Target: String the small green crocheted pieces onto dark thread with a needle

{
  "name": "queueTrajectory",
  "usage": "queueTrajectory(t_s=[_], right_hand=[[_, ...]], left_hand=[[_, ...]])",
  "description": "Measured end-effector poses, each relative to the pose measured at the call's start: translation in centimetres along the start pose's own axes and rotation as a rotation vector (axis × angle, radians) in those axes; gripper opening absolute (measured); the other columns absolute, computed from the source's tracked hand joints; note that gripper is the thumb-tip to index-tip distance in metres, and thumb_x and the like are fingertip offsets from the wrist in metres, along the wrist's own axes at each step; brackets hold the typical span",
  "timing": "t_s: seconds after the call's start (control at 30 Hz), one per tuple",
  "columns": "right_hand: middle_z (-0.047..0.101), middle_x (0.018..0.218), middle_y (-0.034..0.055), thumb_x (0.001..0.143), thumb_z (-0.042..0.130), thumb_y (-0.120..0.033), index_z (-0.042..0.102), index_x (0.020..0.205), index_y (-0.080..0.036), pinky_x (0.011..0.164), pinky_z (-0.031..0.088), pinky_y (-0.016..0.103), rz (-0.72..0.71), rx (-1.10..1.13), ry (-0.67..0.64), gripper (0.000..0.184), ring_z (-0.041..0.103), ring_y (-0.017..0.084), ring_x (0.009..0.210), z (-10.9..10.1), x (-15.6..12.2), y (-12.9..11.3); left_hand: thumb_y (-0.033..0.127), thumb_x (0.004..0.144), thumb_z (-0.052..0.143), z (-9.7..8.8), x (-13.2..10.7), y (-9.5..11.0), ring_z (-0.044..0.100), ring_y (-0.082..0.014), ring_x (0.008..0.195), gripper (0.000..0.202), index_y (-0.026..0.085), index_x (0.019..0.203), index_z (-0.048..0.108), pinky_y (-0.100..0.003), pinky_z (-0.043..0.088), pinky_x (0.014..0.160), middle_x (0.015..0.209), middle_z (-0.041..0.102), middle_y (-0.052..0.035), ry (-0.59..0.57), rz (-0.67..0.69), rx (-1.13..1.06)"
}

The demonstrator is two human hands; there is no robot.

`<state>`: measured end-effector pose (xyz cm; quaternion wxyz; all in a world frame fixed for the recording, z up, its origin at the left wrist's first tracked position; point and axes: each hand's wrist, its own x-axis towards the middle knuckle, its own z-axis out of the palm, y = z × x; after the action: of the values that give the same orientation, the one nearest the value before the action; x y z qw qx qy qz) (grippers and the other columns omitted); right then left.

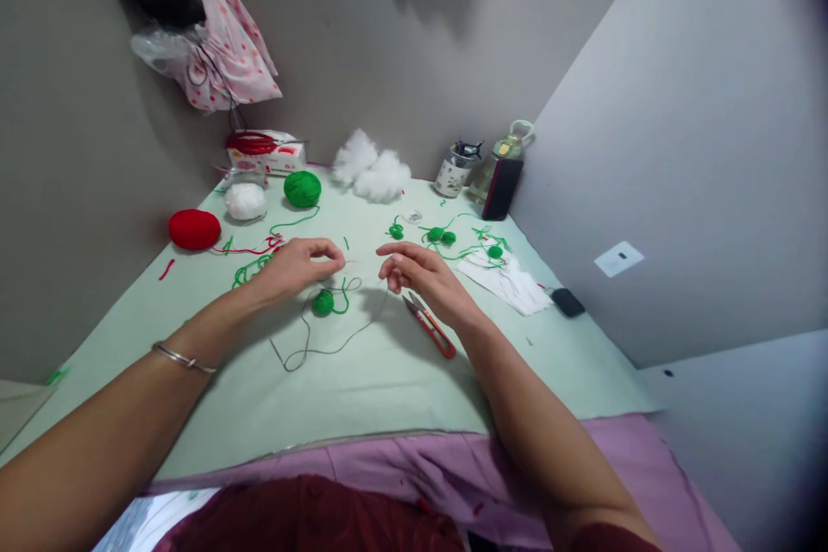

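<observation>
My left hand [304, 266] is in a pinch above the table, with a thin strand just showing at its fingertips. A short way to the right, my right hand [423, 276] has its fingers curled together, and one end of a dark thread [336, 352] rises to them. That thread lies in loose loops on the table, around a small green crocheted ball [323, 303] with a green yarn tail. Below my right hand, apart from it, lie orange-handled thread snips [430, 326], blades pointing up and left.
Behind my left hand are red yarn [195, 229], white yarn [246, 202] and green yarn [302, 189]. White stuffing [375, 168] sits at the back. To the right are small green pieces [440, 235], white paper [508, 280], a tin [453, 172], a phone [503, 188] and a bottle [516, 141].
</observation>
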<state>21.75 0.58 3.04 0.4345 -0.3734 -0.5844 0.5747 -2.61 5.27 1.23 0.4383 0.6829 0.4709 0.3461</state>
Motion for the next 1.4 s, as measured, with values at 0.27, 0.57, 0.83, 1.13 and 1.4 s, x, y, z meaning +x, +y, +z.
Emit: queueTrajectory(t_s=[0.27, 0.57, 0.83, 1.13, 1.4], right_hand=[[0.074, 0.081, 0.0014, 0.070, 0.088, -0.028, 0.075, 0.093, -0.018, 0.067, 0.056, 0.025, -0.058, 0.244, 0.229, 0.029, 0.066, 0.011, 0.067, 1.3, 0.4, 0.0], [0.074, 0.081, 0.0003, 0.071, 0.087, -0.029, 0.074, 0.090, -0.019, 0.075, 0.057, 0.026, -0.078, 0.260, 0.262, 0.025, 0.067, 0.010, 0.070, 1.9, 0.2, -0.1], [0.072, 0.094, 0.0024, 0.080, 0.080, -0.029, 0.073, 0.094, -0.021, 0.081, 0.058, 0.031, -0.223, -0.096, 0.210, 0.018, 0.068, 0.014, 0.083, 2.3, -0.3, 0.5], [0.071, 0.083, 0.0013, 0.081, 0.076, -0.027, 0.076, 0.092, -0.021, 0.074, 0.056, 0.031, -0.246, -0.217, 0.321, 0.012, 0.064, 0.014, 0.074, 2.8, -0.3, 0.8], [0.071, 0.074, -0.0001, 0.074, 0.082, -0.032, 0.079, 0.094, -0.018, 0.076, 0.051, 0.029, 0.022, 0.103, 0.211, 0.024, 0.060, 0.011, 0.070, 2.5, -0.4, 0.2]], left_hand=[[0.036, 0.072, 0.085, 4.6, -3.1, 3.1, 0.062, -0.0188, 0.096, 0.022, 0.017, 0.078, 0.076, -0.037, 0.045, 0.104, 0.091, 0.069, -0.0043, -0.007, -0.138, -0.820], [0.036, 0.079, 0.082, 6.8, -4.0, 2.9, 0.062, -0.0169, 0.101, 0.018, 0.019, 0.085, 0.077, -0.032, 0.041, 0.103, 0.095, 0.072, -0.0028, -0.027, -0.159, -0.825], [0.036, 0.079, 0.082, 6.4, -4.0, 2.8, 0.061, -0.0173, 0.100, 0.018, 0.020, 0.085, 0.076, -0.032, 0.041, 0.100, 0.096, 0.071, -0.0026, 0.029, -0.159, -0.827], [0.039, 0.082, 0.078, 6.2, -4.2, 2.6, 0.059, -0.0177, 0.093, 0.020, 0.020, 0.088, 0.073, -0.029, 0.038, 0.081, 0.092, 0.069, -0.0021, 0.026, -0.156, -0.725], [0.039, 0.087, 0.072, 6.2, -4.4, 2.7, 0.058, -0.0170, 0.086, 0.020, 0.020, 0.087, 0.073, -0.028, 0.039, 0.080, 0.090, 0.072, -0.0023, -0.012, -0.059, -0.613]])
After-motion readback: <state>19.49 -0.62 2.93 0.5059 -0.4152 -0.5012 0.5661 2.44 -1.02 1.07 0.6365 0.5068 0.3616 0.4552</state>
